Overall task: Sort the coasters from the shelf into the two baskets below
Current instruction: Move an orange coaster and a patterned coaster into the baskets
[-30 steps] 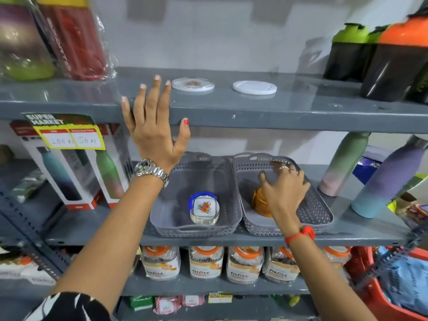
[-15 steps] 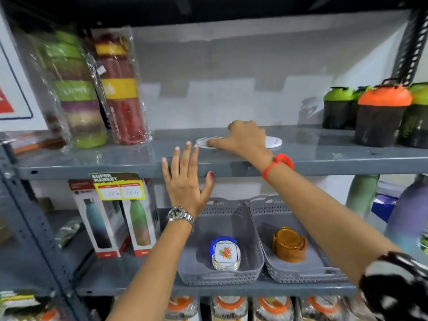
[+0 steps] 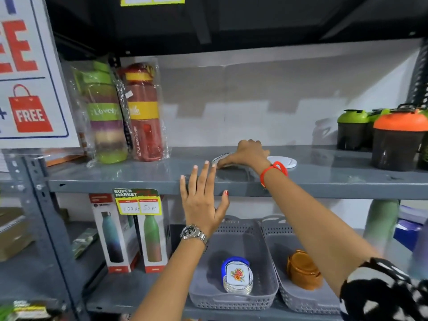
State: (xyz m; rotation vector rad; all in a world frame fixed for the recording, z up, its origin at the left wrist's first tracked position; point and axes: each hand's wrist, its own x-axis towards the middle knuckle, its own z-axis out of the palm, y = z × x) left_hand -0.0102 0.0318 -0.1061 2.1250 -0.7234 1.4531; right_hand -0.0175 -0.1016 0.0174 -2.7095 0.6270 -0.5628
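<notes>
Two round white coasters lie on the upper grey shelf (image 3: 139, 174). My right hand (image 3: 245, 156) rests on the left coaster (image 3: 221, 157), fingers closing on its edge and hiding most of it. The plain white coaster (image 3: 286, 162) sits just right of my wrist. My left hand (image 3: 203, 202) is held open with fingers spread against the shelf's front edge, holding nothing. Below, the left grey basket (image 3: 234, 300) holds flower-printed coasters (image 3: 237, 275) in a blue holder. The right grey basket (image 3: 298, 300) holds a stack of orange-brown coasters (image 3: 303, 269).
Wrapped bottles (image 3: 120, 112) stand at the upper shelf's left, shaker cups (image 3: 393, 137) with green and orange lids at its right. Boxed bottles (image 3: 129, 235) and a price tag (image 3: 137, 201) sit left of the baskets. A pastel bottle (image 3: 379, 218) stands to their right.
My right hand left the right basket, where the orange-brown coasters now lie, and rose to the upper shelf onto the left white coaster. My left hand stays at the shelf edge.
</notes>
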